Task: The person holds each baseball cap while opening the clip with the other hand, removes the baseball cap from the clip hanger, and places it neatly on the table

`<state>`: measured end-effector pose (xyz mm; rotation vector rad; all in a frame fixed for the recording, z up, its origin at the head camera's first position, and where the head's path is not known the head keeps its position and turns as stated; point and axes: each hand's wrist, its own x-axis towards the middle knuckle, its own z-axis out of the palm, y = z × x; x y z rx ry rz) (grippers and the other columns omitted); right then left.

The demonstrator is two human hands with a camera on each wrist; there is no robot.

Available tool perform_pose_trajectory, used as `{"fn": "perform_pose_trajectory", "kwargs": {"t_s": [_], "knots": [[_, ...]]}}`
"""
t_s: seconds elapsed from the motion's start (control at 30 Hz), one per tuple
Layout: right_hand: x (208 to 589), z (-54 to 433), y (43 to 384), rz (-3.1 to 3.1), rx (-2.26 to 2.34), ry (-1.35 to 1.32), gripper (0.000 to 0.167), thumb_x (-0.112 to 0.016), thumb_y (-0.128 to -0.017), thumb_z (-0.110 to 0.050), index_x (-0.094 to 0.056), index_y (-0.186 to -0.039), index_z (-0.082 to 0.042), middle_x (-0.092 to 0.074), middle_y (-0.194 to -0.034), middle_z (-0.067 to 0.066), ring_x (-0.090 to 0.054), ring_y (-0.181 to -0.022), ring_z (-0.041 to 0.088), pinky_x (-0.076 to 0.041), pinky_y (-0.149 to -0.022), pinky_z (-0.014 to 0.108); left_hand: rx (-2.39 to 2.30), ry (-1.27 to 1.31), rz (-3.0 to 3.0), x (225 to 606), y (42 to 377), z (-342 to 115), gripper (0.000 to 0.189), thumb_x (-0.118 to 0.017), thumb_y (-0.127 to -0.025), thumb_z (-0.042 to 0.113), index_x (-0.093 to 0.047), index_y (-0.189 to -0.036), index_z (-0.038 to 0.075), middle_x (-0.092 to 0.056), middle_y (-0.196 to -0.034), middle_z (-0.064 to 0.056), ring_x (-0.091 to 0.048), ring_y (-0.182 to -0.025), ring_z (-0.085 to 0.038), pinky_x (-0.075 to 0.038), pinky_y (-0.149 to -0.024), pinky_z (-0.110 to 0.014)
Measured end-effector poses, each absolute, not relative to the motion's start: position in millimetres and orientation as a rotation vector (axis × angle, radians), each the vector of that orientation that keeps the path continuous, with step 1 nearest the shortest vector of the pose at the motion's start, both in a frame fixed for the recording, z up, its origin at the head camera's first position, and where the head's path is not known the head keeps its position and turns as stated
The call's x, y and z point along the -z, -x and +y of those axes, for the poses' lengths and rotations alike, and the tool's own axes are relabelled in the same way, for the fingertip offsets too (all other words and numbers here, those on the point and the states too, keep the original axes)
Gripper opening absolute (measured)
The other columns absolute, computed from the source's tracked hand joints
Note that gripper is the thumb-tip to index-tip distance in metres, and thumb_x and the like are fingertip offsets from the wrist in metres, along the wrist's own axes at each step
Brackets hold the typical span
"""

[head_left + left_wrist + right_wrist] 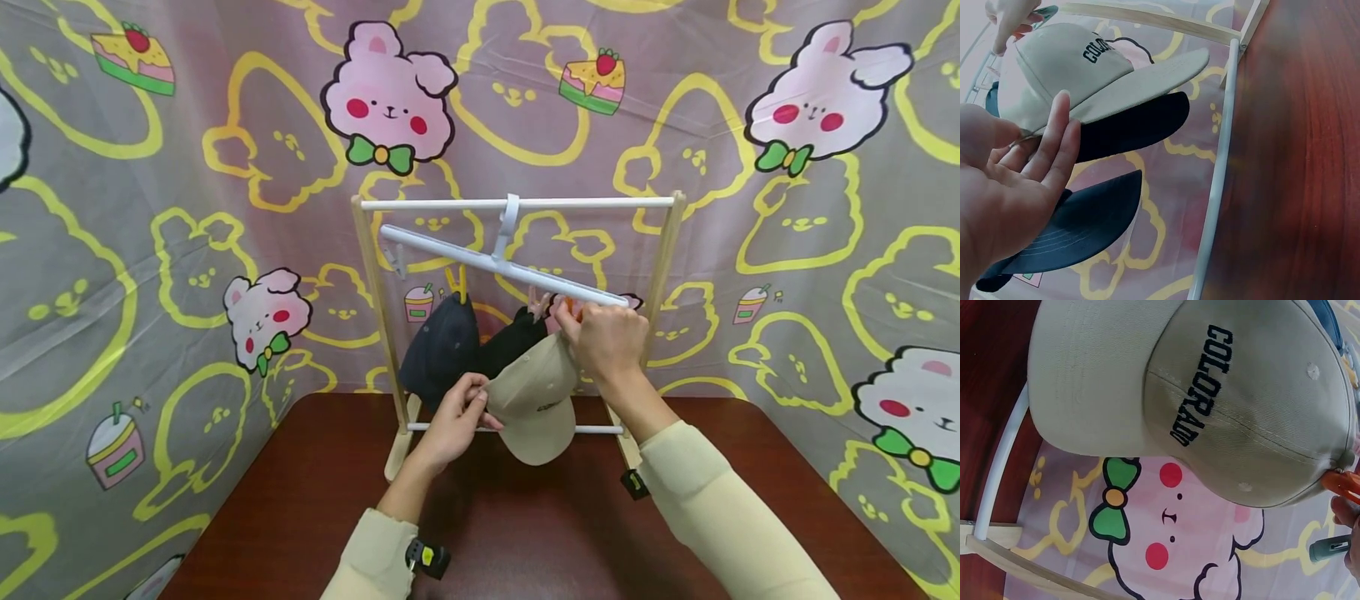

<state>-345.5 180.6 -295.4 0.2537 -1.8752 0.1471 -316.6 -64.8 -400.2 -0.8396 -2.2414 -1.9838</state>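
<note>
A beige baseball cap with dark COLORADO lettering hangs brim down below the low right end of a white clip hanger. My left hand pinches the edge of the cap between thumb and fingers. At the crown, my right hand pinches an orange clip, whose tip is at the cloth. Left of the beige cap hang a black cap under a pink clip and a navy cap under a yellow clip.
The hanger hooks over the white top bar of a wooden-sided rack, on a reddish-brown table. A grey clip dangles at the hanger's raised left end. A grey-green clip is beside my right fingers. Patterned curtain hangs behind.
</note>
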Motion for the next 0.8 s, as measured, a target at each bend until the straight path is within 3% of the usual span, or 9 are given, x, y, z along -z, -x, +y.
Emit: {"fn": "perform_pose_trajectory", "kwargs": {"t_s": [0.43, 0.8], "knots": [[293.5, 181.1, 346.0, -1.915, -0.149, -0.272, 0.056, -0.062, -0.093, -0.03, -0.035, -0.045, -0.018, -0.028, -0.042, -0.002, -0.035, -0.035, 0.025, -0.027, -0.032, 0.043, 2.023, 0.724, -2.192, 404.4, 318.1, -66.5, 0.02, -0.041, -0.109, 0.002, -0.051, -0.126, -0.001, -0.063, -0.087, -0.018, -0.072, -0.075, -0.035, -0.061, -0.079, -0.038], [291.8, 186.1, 347.9, -1.906, -0.131, -0.26, 0.06, -0.07, -0.089, -0.031, -0.037, -0.042, -0.017, -0.026, -0.042, -0.003, -0.032, -0.036, 0.023, -0.024, -0.033, 0.039, 2.053, 0.683, -2.204, 404.8, 312.4, -70.8, 0.02, -0.047, -0.107, 0.002, -0.055, -0.124, -0.007, -0.07, -0.094, -0.026, -0.071, -0.079, -0.044, -0.061, -0.083, -0.046]]}}
